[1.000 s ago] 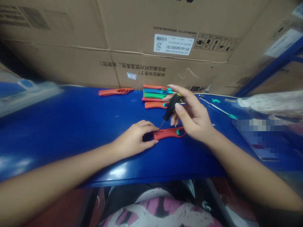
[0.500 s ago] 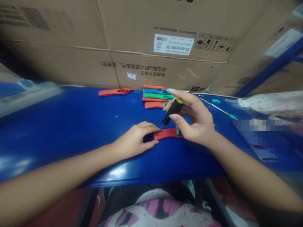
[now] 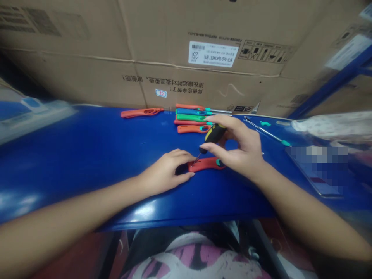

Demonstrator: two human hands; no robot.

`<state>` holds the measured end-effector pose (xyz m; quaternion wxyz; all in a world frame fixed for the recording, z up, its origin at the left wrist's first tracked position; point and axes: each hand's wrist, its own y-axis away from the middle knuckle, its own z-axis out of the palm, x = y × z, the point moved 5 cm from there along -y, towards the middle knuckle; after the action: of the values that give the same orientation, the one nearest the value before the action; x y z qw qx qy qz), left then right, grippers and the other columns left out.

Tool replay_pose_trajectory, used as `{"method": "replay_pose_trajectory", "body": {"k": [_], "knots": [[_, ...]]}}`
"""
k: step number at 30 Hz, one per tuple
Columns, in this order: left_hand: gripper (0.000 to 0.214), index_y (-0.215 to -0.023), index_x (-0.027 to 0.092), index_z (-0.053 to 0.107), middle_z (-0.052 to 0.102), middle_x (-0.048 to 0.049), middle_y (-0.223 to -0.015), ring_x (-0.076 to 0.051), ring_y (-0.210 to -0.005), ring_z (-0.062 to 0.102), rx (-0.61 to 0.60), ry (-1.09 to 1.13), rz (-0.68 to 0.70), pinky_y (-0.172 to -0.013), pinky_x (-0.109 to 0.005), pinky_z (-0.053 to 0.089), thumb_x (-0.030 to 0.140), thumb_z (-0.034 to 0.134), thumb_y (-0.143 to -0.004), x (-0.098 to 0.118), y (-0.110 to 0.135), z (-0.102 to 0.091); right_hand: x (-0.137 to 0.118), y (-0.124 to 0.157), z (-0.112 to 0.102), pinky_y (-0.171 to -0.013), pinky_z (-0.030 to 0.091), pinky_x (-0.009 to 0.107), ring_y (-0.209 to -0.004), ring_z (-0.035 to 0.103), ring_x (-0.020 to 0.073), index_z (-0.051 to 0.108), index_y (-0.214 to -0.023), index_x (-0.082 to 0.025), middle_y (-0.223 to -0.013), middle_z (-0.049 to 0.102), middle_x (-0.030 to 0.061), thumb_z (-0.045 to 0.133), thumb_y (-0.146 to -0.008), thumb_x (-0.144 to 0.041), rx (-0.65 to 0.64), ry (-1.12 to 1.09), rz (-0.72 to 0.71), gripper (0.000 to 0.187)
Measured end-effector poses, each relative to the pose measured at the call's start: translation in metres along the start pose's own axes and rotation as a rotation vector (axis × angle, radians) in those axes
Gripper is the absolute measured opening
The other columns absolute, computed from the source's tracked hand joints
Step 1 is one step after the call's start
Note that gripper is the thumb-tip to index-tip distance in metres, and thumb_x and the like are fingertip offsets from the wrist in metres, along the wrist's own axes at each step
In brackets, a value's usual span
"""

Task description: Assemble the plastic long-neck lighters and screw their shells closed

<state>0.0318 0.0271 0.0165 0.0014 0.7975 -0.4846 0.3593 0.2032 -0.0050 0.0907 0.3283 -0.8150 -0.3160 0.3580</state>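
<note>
A red gas lighter (image 3: 205,164) with a teal trigger lies flat on the blue table. My left hand (image 3: 167,170) grips its left end between thumb and fingers. In my right hand (image 3: 240,145) is a black and yellow screwdriver (image 3: 214,134), held tilted by the handle. Its thin shaft reaches down to the lighter's left end, and the tip touches the body there. My right hand hides the lighter's right end. Behind it, an orange lighter (image 3: 190,129) and a green lighter (image 3: 190,117) lie side by side with others.
An orange lighter shell (image 3: 142,112) lies at the back left. To the right are a metal lighter tube (image 3: 270,133) with a teal end, a small teal piece (image 3: 265,124) and a phone (image 3: 316,178). A large cardboard box (image 3: 162,50) stands along the table's back.
My right hand's fingers have shifted and turned around the screwdriver handle, uncovering more of the lighters behind. My left hand and the red lighter have stayed in place.
</note>
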Motion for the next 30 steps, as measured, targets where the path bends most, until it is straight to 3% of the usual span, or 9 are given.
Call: {"method": "replay_pose_trajectory", "body": {"k": [4, 7, 10, 16, 20, 23, 26, 28, 30], "knots": [[0.032, -0.120, 0.014, 0.067, 0.071, -0.0112, -0.119, -0.024, -0.113, 0.065, 0.000, -0.002, -0.003, -0.101, -0.040, 0.053, 0.024, 0.070, -0.089, 0.001, 0.000, -0.001, 0.002, 0.001, 0.007, -0.065, 0.063, 0.030, -0.080, 0.071, 0.0155, 0.039, -0.152, -0.029, -0.136, 0.063, 0.0089, 0.050, -0.102, -0.029, -0.118, -0.168, 0.103, 0.051], [0.032, -0.119, 0.013, 0.067, 0.071, -0.0113, -0.118, -0.024, -0.112, 0.065, -0.004, -0.005, -0.003, -0.101, -0.040, 0.053, 0.023, 0.070, -0.089, 0.001, 0.000, -0.001, -0.001, 0.000, 0.006, -0.064, 0.062, 0.028, -0.086, 0.071, 0.0175, 0.051, -0.143, -0.028, -0.130, 0.066, 0.0071, 0.060, -0.097, -0.031, -0.071, -0.136, 0.050, 0.046], [0.033, -0.120, 0.013, 0.067, 0.071, -0.0112, -0.119, -0.024, -0.113, 0.065, -0.004, -0.002, -0.001, -0.101, -0.040, 0.052, 0.023, 0.070, -0.089, 0.001, -0.001, 0.000, -0.007, -0.002, -0.002, -0.066, 0.062, 0.030, -0.078, 0.069, 0.0173, 0.064, -0.128, -0.028, -0.119, 0.071, 0.0055, 0.071, -0.089, -0.032, 0.026, 0.023, -0.051, 0.040], [0.033, -0.121, 0.014, 0.068, 0.071, -0.0101, -0.120, -0.024, -0.113, 0.064, -0.019, 0.000, -0.022, -0.101, -0.040, 0.052, 0.023, 0.069, -0.089, 0.002, -0.002, 0.001, -0.011, -0.014, 0.000, -0.070, 0.061, 0.028, -0.080, 0.070, 0.0140, 0.052, -0.144, -0.025, -0.128, 0.067, 0.0069, 0.048, -0.103, -0.027, -0.186, -0.064, 0.064, 0.042], [0.032, -0.122, 0.016, 0.068, 0.071, -0.0090, -0.121, -0.024, -0.114, 0.064, -0.015, -0.006, -0.006, -0.102, -0.040, 0.051, 0.024, 0.067, -0.090, 0.005, -0.002, 0.001, -0.019, -0.027, -0.004, -0.083, 0.059, 0.033, -0.091, 0.071, 0.0190, 0.068, -0.123, -0.021, -0.112, 0.075, 0.0060, 0.065, -0.094, -0.040, -0.125, 0.152, -0.073, 0.035], [0.032, -0.122, 0.018, 0.068, 0.071, -0.0082, -0.119, -0.024, -0.113, 0.065, -0.017, -0.013, -0.006, -0.101, -0.040, 0.051, 0.024, 0.066, -0.091, 0.005, -0.003, 0.001, -0.023, -0.037, -0.003, -0.087, 0.056, 0.033, -0.099, 0.070, 0.0195, 0.065, -0.129, -0.017, -0.118, 0.073, 0.0085, 0.053, -0.101, -0.035, -0.176, 0.221, -0.116, 0.035], [0.033, -0.123, 0.018, 0.067, 0.071, -0.0083, -0.119, -0.024, -0.112, 0.065, -0.017, -0.021, -0.011, -0.100, -0.041, 0.052, 0.025, 0.066, -0.091, 0.005, -0.004, 0.000, -0.024, -0.041, 0.001, -0.080, 0.057, 0.028, -0.087, 0.070, 0.0131, 0.061, -0.134, -0.019, -0.118, 0.073, 0.0052, 0.040, -0.106, -0.029, -0.294, 0.081, -0.086, 0.036], [0.033, -0.123, 0.018, 0.067, 0.071, -0.0085, -0.120, -0.025, -0.112, 0.065, -0.016, -0.025, -0.009, -0.101, -0.042, 0.052, 0.026, 0.065, -0.092, 0.006, -0.004, 0.000, -0.022, -0.040, 0.001, -0.075, 0.057, 0.026, -0.076, 0.068, 0.0114, 0.066, -0.126, -0.019, -0.106, 0.075, 0.0033, 0.049, -0.103, -0.036, -0.250, 0.044, -0.074, 0.033], [0.032, -0.123, 0.018, 0.067, 0.071, -0.0085, -0.120, -0.025, -0.113, 0.065, -0.016, -0.025, -0.005, -0.101, -0.042, 0.052, 0.027, 0.064, -0.092, 0.007, -0.004, -0.001, -0.019, -0.036, -0.002, -0.078, 0.057, 0.028, -0.079, 0.068, 0.0139, 0.071, -0.115, -0.019, -0.100, 0.076, 0.0045, 0.060, -0.097, -0.044, -0.114, 0.085, -0.089, 0.033]]}}
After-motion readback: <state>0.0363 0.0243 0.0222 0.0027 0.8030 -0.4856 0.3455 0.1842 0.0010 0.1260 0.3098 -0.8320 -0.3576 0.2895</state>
